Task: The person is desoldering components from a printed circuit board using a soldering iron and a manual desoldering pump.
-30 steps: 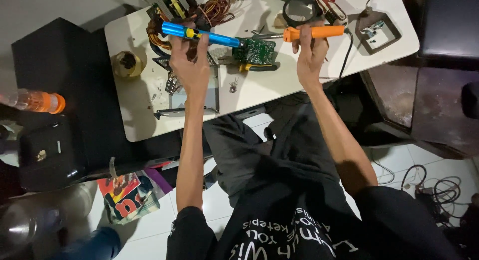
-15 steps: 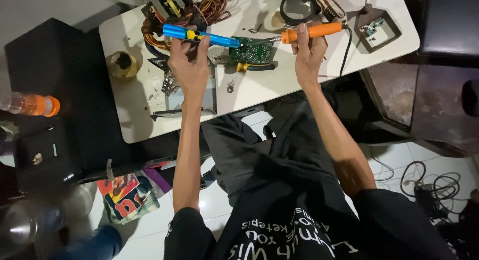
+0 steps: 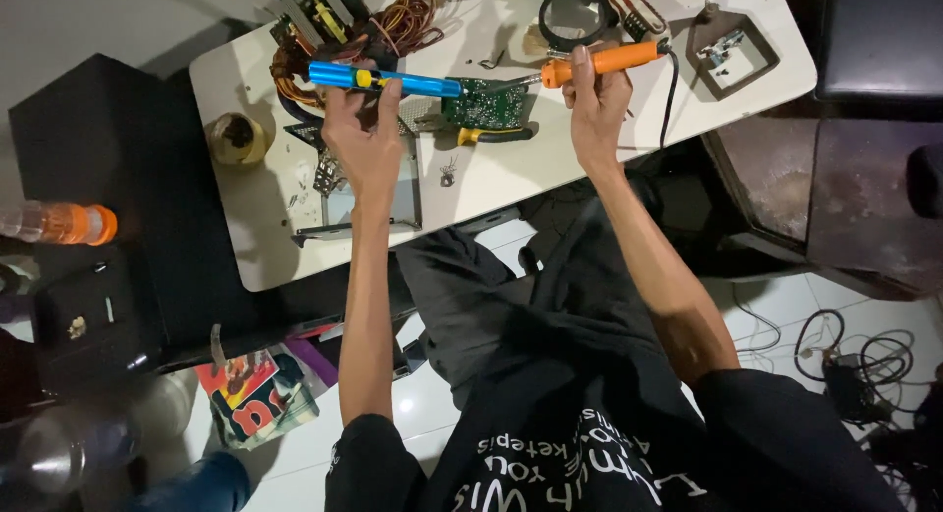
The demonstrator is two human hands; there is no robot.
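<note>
Holding the blue pump [image 3: 385, 79] in a closed left hand [image 3: 365, 139] and the orange iron [image 3: 601, 63] in a closed right hand [image 3: 594, 104], both tips meeting at the green board [image 3: 483, 103], upper centre. Both tools look light and rigid; grip the iron by its handle only, board likely fragile. Wire coils [image 3: 403, 21] upper left, magnifier [image 3: 575, 19] and the iron's cord [image 3: 671, 94] crowd the table [image 3: 511, 178].

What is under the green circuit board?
Under the circuit board, a yellow-handled tool pokes out at its near edge, lying on the white table. How far the tool runs beneath, and anything else there, is covered by the board.
</note>
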